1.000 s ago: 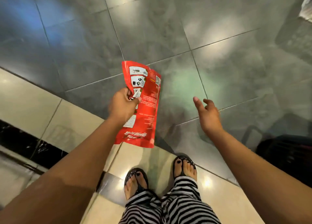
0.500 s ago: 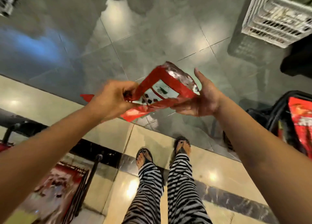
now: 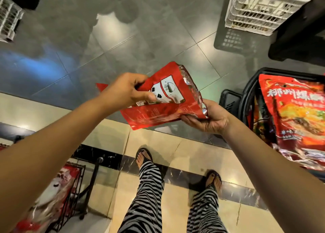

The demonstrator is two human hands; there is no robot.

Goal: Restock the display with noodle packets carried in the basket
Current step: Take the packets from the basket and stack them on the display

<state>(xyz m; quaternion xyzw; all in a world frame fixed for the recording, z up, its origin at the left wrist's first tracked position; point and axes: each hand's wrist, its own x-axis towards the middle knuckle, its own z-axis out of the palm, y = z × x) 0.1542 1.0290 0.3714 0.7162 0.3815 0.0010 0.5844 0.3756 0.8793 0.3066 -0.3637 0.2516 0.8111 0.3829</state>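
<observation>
Gripping the noodle packet [image 3: 163, 99] near its upper left edge, the left hand [image 3: 128, 90] has its fingers curled over the top and the thumb pressed on the printed white panel. The right hand [image 3: 209, 120] lies palm up under the packet's lower right corner, fingers beneath it and thumb up beside the silvery side edge, cupping that corner. The packet hangs tilted in the air between the two hands, over the line where the grey floor tiles [image 3: 123, 30] meet the beige tiles [image 3: 175, 197], and touches nothing else

At the right edge of view stands the black basket [image 3: 246, 94], just beside the right wrist, with more red packets [image 3: 295, 120] piled in it and rising over its rim. Low on the left, under the left forearm, is a black wire display rack [image 3: 77, 185] holding red packets that are too blurred to read. A white crate [image 3: 263, 9] sits at the top right on a dark stand [image 3: 299, 44], and part of another white crate [image 3: 8, 16] shows at the top left. Between those two crates the grey floor runs open ahead of the hands. The person's sandalled feet [image 3: 144, 157] stand on the beige tiles across a black strip [image 3: 114, 159], well apart from rack and basket
</observation>
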